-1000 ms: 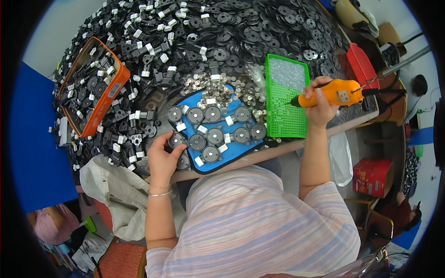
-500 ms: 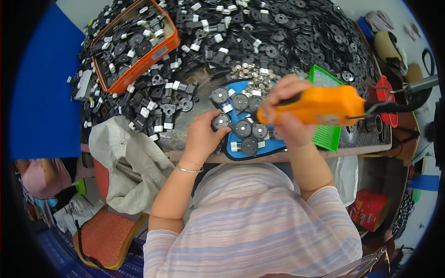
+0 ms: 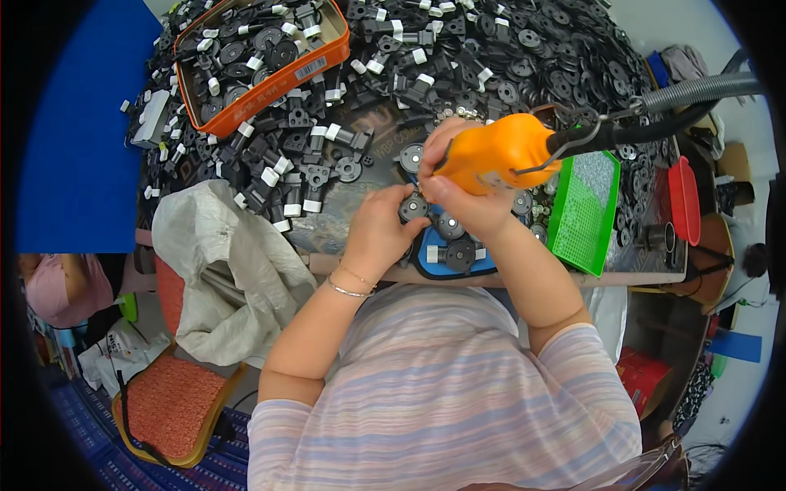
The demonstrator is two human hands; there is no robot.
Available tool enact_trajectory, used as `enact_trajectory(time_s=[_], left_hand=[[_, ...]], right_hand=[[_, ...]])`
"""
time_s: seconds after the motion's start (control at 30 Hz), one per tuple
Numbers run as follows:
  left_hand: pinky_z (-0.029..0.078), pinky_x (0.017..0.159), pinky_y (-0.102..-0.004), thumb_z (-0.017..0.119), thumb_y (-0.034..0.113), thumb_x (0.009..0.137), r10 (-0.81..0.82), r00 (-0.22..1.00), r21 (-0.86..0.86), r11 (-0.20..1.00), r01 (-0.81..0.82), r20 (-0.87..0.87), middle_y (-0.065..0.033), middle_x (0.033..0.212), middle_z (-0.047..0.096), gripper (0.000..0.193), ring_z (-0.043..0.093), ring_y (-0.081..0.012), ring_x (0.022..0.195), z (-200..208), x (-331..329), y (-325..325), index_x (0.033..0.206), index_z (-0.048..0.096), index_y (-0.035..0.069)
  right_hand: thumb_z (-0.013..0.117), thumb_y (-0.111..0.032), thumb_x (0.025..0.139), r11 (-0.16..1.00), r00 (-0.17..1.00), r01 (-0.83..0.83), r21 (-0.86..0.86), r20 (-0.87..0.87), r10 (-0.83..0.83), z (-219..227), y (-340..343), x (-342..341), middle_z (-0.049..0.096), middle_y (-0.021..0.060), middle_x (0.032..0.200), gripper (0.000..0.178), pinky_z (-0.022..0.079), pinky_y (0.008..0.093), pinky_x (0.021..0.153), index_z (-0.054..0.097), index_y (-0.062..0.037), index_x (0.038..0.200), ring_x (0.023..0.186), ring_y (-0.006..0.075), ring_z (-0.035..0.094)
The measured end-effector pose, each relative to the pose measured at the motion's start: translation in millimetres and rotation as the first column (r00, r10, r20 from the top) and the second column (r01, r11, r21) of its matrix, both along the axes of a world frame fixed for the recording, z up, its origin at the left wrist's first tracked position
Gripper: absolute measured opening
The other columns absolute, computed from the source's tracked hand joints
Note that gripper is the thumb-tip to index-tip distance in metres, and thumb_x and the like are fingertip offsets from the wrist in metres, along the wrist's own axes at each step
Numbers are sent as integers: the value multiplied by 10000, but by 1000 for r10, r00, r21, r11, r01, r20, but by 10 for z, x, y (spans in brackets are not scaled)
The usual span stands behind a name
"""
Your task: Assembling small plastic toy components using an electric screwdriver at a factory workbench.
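My left hand point(image 3: 377, 231) pinches a round black wheel-shaped part point(image 3: 414, 208) between thumb and fingers at the left edge of a blue mat point(image 3: 483, 265). In my right hand point(image 3: 467, 204) is an orange electric screwdriver point(image 3: 509, 149), gripped just right of that part and tilted. Its tip is hidden behind my fingers. Below the held part on the mat lie another round black part point(image 3: 449, 227) and a black disc with a white end block point(image 3: 460, 256). My right hand covers part of the mat.
A green tray point(image 3: 604, 225) with small metal pieces stands to the right, beside a red tray point(image 3: 684, 200). An orange box point(image 3: 270, 103) of parts sits back left. Heaped black parts point(image 3: 565, 49) fill the table's far side. A coiled spring and cable point(image 3: 696, 90) hang at right.
The screwdriver and my right hand have moved left, close to the part in my left hand. The view has shifted a little. My left hand keeps its pinch.
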State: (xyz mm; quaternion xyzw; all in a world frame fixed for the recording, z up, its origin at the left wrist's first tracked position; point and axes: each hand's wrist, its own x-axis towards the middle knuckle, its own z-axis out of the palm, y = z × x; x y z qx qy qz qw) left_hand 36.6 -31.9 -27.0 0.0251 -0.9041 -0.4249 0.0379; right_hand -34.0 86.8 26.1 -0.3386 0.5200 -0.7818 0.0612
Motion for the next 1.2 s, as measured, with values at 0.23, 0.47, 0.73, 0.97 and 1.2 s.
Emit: enact_trajectory(time_s=[0.23, 0.47, 0.73, 0.97, 1.2], left_hand=[[452, 749, -390, 736, 146, 620, -21, 996, -27, 999, 19, -83, -143, 916, 607, 409, 542, -332, 873, -131, -1, 5, 980, 589, 17], [455, 743, -380, 732, 186, 635, 62, 997, -5, 998, -63, -48, -164, 888, 611, 407, 563, -330, 850, -46, 10, -16, 973, 591, 7], [462, 692, -361, 728, 156, 650, 160, 965, -193, 960, -201, -208, -149, 900, 600, 421, 553, -309, 808, 313, 53, -113, 1014, 573, 15], [475, 706, -350, 719, 198, 671, -554, 820, -6, 829, 559, -143, -129, 964, 590, 444, 551, -289, 854, 326, 248, 906, 1045, 564, 15], [441, 782, -380, 662, 162, 711, -520, 854, -201, 840, 505, -27, -160, 1003, 569, 455, 524, -322, 908, 217, 202, 1189, 1099, 504, -16]], right_hand=[[659, -72, 666, 987, 964, -106, 125, -230, 133, -3, 1, -131, 506, 117, 862, 230, 442, 229, 595, 544, 2, 851, 737, 127, 517], [656, -161, 712, 939, 955, -291, -182, -121, 272, 298, 312, -277, 475, 113, 856, 324, 473, 276, 572, 489, -21, 951, 597, 159, 557], [597, -200, 737, 961, 975, 200, -192, -60, -215, 301, 1647, -38, 426, 95, 892, 331, 409, 295, 624, 471, -35, 995, 623, 154, 487], [606, -143, 735, 860, 885, 449, -242, -10, -465, 149, 2095, 157, 454, 114, 904, 325, 426, 308, 623, 476, -7, 1000, 635, 172, 509], [625, -24, 720, 829, 854, 490, -269, -46, -519, 58, 2236, 103, 485, 122, 902, 284, 460, 278, 600, 496, 35, 966, 649, 185, 543]])
